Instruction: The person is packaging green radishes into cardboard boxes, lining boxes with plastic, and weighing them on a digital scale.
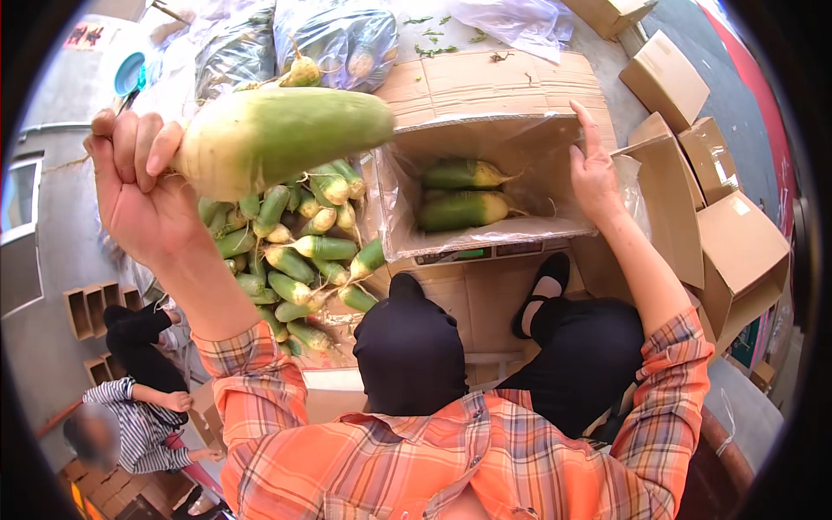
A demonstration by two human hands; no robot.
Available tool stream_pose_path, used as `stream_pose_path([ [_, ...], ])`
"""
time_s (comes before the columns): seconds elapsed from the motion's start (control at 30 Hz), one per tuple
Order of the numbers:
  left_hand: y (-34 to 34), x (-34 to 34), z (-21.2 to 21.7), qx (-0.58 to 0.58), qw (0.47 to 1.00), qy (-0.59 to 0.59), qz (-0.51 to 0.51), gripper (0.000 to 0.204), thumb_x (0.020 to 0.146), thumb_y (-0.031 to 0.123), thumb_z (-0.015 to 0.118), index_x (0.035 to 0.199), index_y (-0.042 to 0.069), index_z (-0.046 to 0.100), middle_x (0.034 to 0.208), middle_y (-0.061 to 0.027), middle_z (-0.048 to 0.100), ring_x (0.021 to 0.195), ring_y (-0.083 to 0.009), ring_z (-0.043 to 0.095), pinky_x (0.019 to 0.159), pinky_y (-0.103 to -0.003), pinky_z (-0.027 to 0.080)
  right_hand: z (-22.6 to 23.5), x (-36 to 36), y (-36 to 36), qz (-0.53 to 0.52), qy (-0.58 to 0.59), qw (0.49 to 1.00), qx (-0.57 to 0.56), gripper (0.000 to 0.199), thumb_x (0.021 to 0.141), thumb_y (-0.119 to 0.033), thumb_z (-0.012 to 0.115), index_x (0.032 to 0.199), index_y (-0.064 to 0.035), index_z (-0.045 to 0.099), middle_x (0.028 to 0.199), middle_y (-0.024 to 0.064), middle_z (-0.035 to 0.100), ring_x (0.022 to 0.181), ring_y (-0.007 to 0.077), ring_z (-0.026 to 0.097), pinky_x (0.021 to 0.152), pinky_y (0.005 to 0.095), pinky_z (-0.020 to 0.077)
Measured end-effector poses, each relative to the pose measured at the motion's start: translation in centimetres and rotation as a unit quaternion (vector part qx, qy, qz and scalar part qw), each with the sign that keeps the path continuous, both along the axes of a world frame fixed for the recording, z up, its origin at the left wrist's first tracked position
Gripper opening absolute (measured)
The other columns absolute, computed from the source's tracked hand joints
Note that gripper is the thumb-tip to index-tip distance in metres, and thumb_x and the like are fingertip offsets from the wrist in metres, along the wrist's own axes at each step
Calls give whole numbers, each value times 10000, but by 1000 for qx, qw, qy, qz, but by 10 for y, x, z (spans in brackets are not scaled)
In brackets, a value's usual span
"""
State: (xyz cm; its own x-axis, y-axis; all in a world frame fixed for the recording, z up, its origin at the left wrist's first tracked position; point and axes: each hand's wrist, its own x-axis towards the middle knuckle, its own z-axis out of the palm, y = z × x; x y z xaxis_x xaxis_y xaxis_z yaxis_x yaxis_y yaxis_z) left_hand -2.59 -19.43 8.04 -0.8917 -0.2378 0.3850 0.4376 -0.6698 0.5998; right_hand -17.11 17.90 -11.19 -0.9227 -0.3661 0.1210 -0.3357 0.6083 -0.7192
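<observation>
Raised at the upper left, my left hand (143,186) is closed around the pale root end of a large green radish (290,139). Its green end points right, toward a cardboard box (520,143) lined with clear plastic. Two green radishes (464,211) lie side by side inside that box. At the box's right edge is my right hand (596,178), index finger stretched out and thumb apart; some of its fingers are hidden. Below the raised radish, a pile of green radishes (299,260) with pale root ends lies to the left of the box.
Clear plastic bags (338,43) of radishes stand at the back. Several cardboard boxes (741,238) crowd the right side. A flattened cardboard sheet (494,82) lies behind the lined box. Another person (152,416) in a striped top is at the lower left.
</observation>
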Motion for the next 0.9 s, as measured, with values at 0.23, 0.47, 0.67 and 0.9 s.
stream_pose_path([
  [0.23, 145, -51, -40, -280, 950, -138, 18, 276, 963, 221, 463, 926, -8, 613, 533, 52, 362, 448, -45, 363, 428, -205, 336, -3, 0, 11, -29, -24, 999, 15, 574, 864, -35, 447, 1385, -226, 302, 1255, 205, 500, 1118, 393, 499, 921, 433, 412],
  [0.47, 216, -111, -131, -707, 679, -185, -69, 228, 890, 152, 487, 814, -12, 627, 723, -177, 619, 682, -292, 598, 658, -361, 475, -1, 1, 8, -32, -46, 998, 4, 565, 859, -48, 460, 1381, -213, 318, 1258, 208, 490, 1124, 385, 490, 924, 428, 412],
  [0.67, 252, -150, -211, -799, 551, -177, -161, 179, 824, 103, 494, 820, -13, 631, 837, -243, 624, 837, -384, 607, 742, -436, 473, -5, 3, 9, -23, -20, 997, -74, 581, 861, -25, 428, 1399, -211, 315, 1333, 149, 454, 1227, 329, 435, 1005, 377, 352],
  [0.9, 236, -155, -241, -759, 624, -105, -155, 234, 856, 176, 494, 957, 6, 619, 972, -225, 619, 940, -383, 578, 817, -431, 448, -3, 2, 10, -7, 9, 1000, -18, 597, 821, -25, 426, 1387, -158, 295, 1256, 216, 485, 1092, 398, 498, 901, 432, 422],
])
